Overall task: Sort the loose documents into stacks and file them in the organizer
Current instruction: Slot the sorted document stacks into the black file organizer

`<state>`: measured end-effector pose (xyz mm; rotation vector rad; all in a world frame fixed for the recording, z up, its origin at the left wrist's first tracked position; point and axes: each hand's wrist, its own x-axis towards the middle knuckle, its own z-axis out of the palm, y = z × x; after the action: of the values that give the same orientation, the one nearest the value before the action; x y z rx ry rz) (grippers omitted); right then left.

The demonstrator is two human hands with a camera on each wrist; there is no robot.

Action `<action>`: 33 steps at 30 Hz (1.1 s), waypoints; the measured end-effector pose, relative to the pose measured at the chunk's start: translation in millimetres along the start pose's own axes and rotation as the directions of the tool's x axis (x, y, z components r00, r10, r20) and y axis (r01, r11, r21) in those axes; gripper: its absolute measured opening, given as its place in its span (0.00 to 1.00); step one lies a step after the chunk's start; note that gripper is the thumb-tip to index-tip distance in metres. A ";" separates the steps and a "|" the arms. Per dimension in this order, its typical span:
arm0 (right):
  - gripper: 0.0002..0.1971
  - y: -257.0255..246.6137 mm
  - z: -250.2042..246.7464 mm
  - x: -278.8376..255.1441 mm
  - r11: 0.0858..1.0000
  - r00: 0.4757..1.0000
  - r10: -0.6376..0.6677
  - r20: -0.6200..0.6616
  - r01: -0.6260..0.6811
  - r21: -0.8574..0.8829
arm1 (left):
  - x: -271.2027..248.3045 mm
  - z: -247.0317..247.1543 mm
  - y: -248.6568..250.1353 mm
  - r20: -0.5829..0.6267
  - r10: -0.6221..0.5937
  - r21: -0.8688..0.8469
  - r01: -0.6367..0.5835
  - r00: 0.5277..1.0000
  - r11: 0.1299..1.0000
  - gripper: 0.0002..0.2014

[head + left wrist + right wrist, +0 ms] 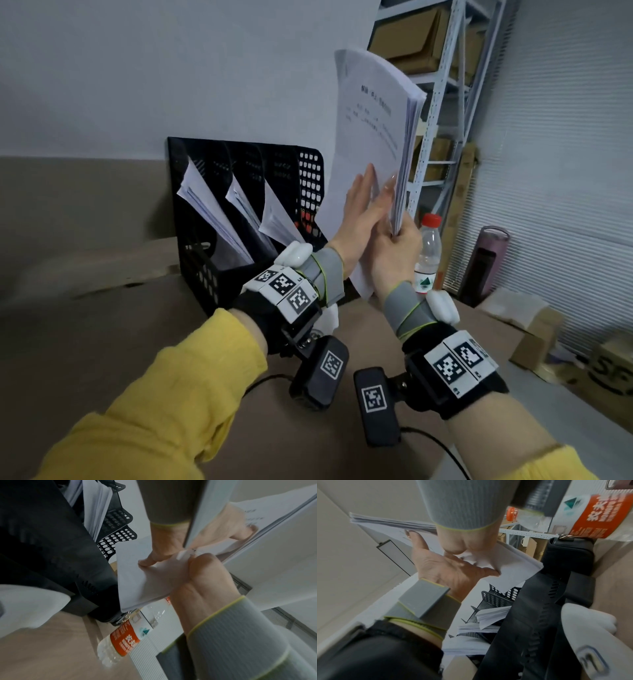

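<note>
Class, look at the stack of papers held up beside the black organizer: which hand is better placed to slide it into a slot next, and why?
Probably the right hand: it grips the stack at its bottom edge. The left hand only lies flat against it beside the organizer.

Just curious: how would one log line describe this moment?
right hand: grips paper stack upright | left hand: flat on stack | organizer: three slots hold papers
</note>
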<state>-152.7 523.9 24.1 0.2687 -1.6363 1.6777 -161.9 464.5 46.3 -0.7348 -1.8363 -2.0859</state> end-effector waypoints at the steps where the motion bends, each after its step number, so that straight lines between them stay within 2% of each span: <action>1: 0.10 4.5 6.1 11.0 1.000 1.000 0.000 0.007 0.000 -0.005 | 11.7 -1.9 -2.5 -0.020 0.000 0.000 0.000 1.000 1.000 0.61; 5: 0.10 28.4 36.7 61.0 0.999 0.996 -0.006 0.085 0.009 -0.036 | 56.1 -15.5 -9.1 -0.094 -0.040 -0.071 0.033 0.995 0.997 0.51; 6: 0.09 37.0 44.8 73.3 0.999 0.995 -0.006 0.104 0.010 -0.044 | 65.2 -18.3 -12.3 -0.110 -0.055 -0.103 0.044 0.992 0.994 0.51; 10: 0.09 67.0 70.0 102.1 0.996 0.990 0.020 0.137 -0.009 -0.084 | 100.1 -36.2 -36.2 -0.165 -0.132 -0.177 0.102 0.978 0.979 0.63; 14: 0.12 84.6 85.7 119.0 0.995 0.981 0.010 0.195 0.009 -0.095 | 125.4 -53.7 -63.9 -0.198 -0.224 -0.278 0.165 0.954 0.946 0.59; 22: 0.11 83.4 115.8 141.2 0.999 0.958 -0.026 0.285 0.032 -0.016 | 148.1 -79.6 -67.5 -0.249 -0.170 -0.309 0.088 0.954 0.947 0.55; 24: 0.10 88.2 118.5 135.9 0.999 0.953 -0.025 0.302 0.032 -0.018 | 148.6 -84.9 -74.0 -0.269 -0.198 -0.345 0.097 0.943 0.933 0.52; 28: 0.09 111.6 117.1 117.1 0.998 0.927 0.053 0.371 -0.039 -0.045 | 144.5 -92.3 -92.5 -0.305 -0.369 -0.480 0.192 0.878 0.856 0.30; 30: 0.10 126.1 113.5 110.1 0.988 0.908 0.098 0.407 -0.040 -0.148 | 138.0 -95.2 -98.4 -0.304 -0.432 -0.471 0.260 0.849 0.843 0.32; 33: 0.08 137.8 109.6 108.0 0.933 0.824 0.260 0.503 -0.080 -0.351 | 128.4 -91.2 -96.4 -0.316 -0.479 -0.420 0.332 0.819 0.845 0.37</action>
<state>-353.1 477.9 3.8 0.4816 -2.3919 1.5109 -336.6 407.6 27.1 0.0803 -1.4984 -2.6295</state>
